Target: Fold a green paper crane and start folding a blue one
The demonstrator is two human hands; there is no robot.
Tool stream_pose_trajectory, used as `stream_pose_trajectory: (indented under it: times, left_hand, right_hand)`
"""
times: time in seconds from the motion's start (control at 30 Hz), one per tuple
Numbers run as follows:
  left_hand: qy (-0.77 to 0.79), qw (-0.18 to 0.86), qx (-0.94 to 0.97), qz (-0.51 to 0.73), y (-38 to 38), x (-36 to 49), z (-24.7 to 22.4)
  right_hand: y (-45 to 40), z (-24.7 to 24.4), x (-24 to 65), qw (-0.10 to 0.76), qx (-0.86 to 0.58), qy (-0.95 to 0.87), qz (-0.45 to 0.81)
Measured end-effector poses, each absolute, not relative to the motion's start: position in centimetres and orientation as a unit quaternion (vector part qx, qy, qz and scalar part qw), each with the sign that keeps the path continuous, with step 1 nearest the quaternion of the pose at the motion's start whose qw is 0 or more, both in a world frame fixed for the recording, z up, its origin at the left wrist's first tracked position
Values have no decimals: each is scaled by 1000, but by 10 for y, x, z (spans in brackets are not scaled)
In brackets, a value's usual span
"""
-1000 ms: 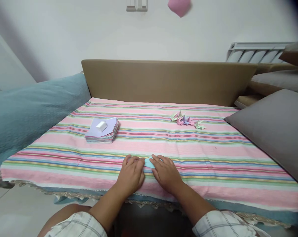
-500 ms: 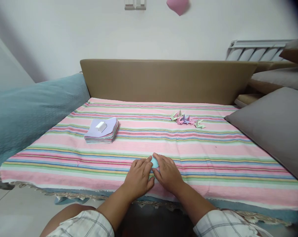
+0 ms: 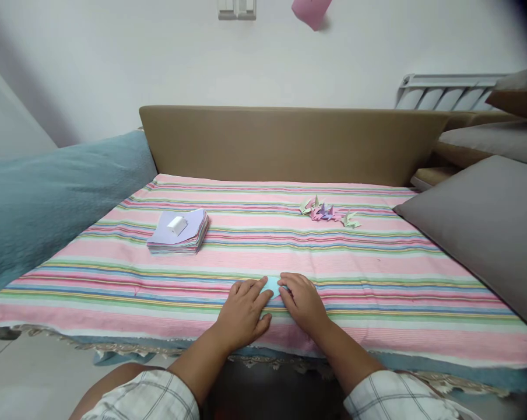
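A small piece of light blue folded paper (image 3: 272, 287) lies on the striped cloth between my two hands. My left hand (image 3: 243, 312) rests flat at its left, fingers stretched out and fingertips pressing on the paper's edge. At the right end, my right hand (image 3: 305, 303) has its fingers curled and its thumb and forefinger closed on the paper. Parts of the paper are hidden under the fingertips. Farther off, several folded paper cranes (image 3: 322, 211) in green, pink and purple sit in a cluster.
A stack of coloured paper sheets (image 3: 178, 236) with a white block (image 3: 176, 225) on top stands at the left. The striped cloth (image 3: 246, 256) covers the seat. A blue-covered armrest (image 3: 62, 192), a brown backrest (image 3: 290, 143) and a grey cushion (image 3: 477, 210) border it.
My right hand has shifted slightly right, and its fingers have drawn back, so more of the blue paper shows. My left hand has stayed nearly in place. The view has shifted slightly.
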State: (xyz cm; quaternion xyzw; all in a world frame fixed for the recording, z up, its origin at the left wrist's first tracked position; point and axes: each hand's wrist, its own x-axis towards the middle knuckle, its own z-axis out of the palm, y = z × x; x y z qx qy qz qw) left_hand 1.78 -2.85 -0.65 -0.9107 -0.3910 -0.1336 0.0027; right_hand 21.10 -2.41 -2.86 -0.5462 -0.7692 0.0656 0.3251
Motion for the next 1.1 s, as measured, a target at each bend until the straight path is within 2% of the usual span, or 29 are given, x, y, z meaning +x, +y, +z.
stream_pose_trajectory:
  times: [0.27, 0.5, 0.7, 0.93, 1.1]
  left_hand:
    - [-393, 6, -912, -120, -28, 21, -4]
    - [-395, 2, -911, -117, -27, 21, -4]
    - [-390, 11, -913, -121, -27, 21, -5]
    - [-389, 15, -912, -126, -26, 20, -7]
    - [-382, 27, -914, -134, -26, 20, -7]
  right_hand:
    - [-24, -28, 210, 311, -574, -755, 63]
    - [-24, -28, 212, 249, -586, -771, 25]
    - [-24, -28, 222, 231, -585, -778, -3]
    - [-23, -33, 240, 256, -578, -775, -4]
    - [-36, -31, 231, 297, -499, -813, -43]
